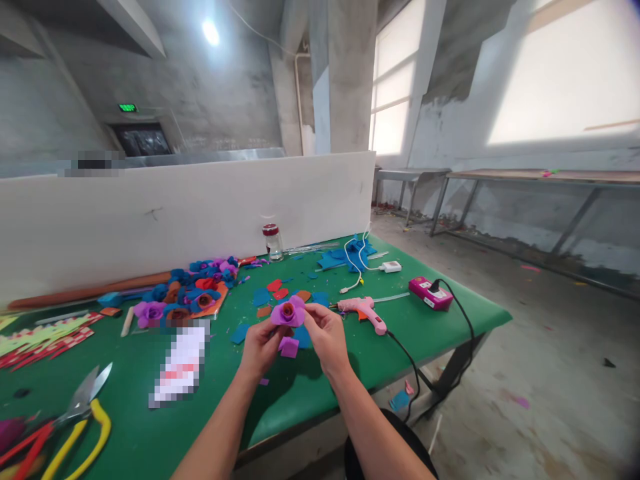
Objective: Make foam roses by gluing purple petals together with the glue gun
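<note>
In the head view, the flower (289, 312) is held above the near-middle part of the green table (400, 363), petals facing up; the left hand (263, 345) has its fingers closed around the underside of the flower, and the right hand (326, 335) has thumb and fingertips pinched at the edge of the right-hand petal; the exact contact below the bloom is hidden. The flower has purple outer petals around a brown-orange centre; it is judged very light, soft and easily creased, with a dry surface unlikely to slip; the best hold is judged to be at the base, since pressure on the petals could flatten or tear them. Containers: a clear jar (275, 251) with a dark red lid stands upright by the white board (320, 200); its lower part appears to hold clear liquid, though this is uncertain; the glue gun (361, 311) lies on its side, a translucent stick (393, 297) projecting from its rear; a pile of flowers (200, 285) lies at the left, and whether a tray supports it cannot be told.
</note>
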Motion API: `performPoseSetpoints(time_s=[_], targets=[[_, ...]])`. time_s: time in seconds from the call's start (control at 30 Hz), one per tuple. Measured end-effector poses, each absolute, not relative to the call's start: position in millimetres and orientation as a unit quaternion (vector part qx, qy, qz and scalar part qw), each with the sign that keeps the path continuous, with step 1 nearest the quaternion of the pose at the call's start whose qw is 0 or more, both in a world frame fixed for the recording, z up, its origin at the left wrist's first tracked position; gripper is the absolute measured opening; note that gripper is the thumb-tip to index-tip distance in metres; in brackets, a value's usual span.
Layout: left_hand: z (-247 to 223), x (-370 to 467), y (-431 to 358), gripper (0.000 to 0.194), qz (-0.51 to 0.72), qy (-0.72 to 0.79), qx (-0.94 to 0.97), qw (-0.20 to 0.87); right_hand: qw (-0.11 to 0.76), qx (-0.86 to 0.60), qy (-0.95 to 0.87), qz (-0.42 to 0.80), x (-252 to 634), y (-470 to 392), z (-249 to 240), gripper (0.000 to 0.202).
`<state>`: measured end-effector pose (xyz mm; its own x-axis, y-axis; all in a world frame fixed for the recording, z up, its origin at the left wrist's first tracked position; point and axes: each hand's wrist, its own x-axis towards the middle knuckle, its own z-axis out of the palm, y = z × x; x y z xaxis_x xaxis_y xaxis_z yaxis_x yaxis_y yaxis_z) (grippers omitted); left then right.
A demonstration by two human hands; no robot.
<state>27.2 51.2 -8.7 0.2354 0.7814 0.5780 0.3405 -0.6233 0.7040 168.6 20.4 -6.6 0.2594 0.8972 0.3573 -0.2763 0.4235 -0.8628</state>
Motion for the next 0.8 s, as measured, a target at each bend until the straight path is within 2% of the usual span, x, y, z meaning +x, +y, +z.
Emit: performPoseSetpoints(time_s=[0.3, 0.8], targets=[[-9.6, 24.1, 46.8, 0.018, 0.509, 0.319, 0.788, 0.138, 0.7, -0.312, -0.45, 0.459, 177.2, 14.3, -4.3, 0.023], [-12.2, 24.7, 46.1, 0.02, 0.485, 0.304, 0.806, 0.15, 0.685, -0.343, -0.474, 0.435, 184.5, 16.4, -7.3, 0.024]])
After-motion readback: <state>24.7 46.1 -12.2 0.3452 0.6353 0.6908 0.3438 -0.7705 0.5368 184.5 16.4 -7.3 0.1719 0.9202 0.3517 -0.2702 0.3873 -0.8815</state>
